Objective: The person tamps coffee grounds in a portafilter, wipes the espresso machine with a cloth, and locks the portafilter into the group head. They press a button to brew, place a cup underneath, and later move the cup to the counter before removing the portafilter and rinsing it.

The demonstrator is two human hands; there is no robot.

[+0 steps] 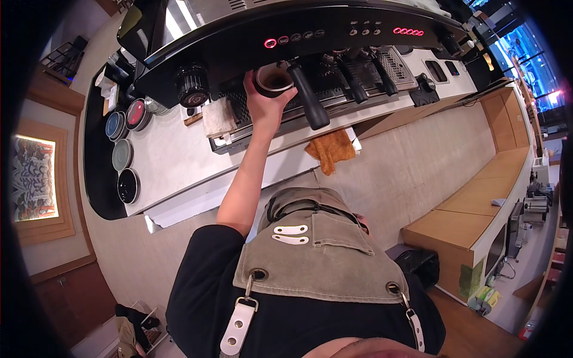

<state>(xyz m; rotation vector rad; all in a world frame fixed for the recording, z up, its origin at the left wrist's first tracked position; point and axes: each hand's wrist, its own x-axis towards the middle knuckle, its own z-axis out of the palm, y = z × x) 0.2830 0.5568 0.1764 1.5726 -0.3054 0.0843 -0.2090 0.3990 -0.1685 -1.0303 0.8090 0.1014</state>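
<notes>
My left hand [266, 106] is wrapped round a cup [274, 82] with a pale inside and brown liquid in it. The cup is at the espresso machine [233, 56], above its drip tray. Right beside it, the black handle of a portafilter [309, 101] sticks out towards me. Of my right hand [363, 222] only a sliver of skin shows past the apron's edge, and its fingers are hidden.
Left of the machine, stacked saucers [116, 126] and plates [128, 185] stand on the pale counter [170, 158]. A white cloth [219, 118] lies by the drip tray, and an orange cloth [332, 149] hangs over the front edge. More portafilters [353, 83] are to the right.
</notes>
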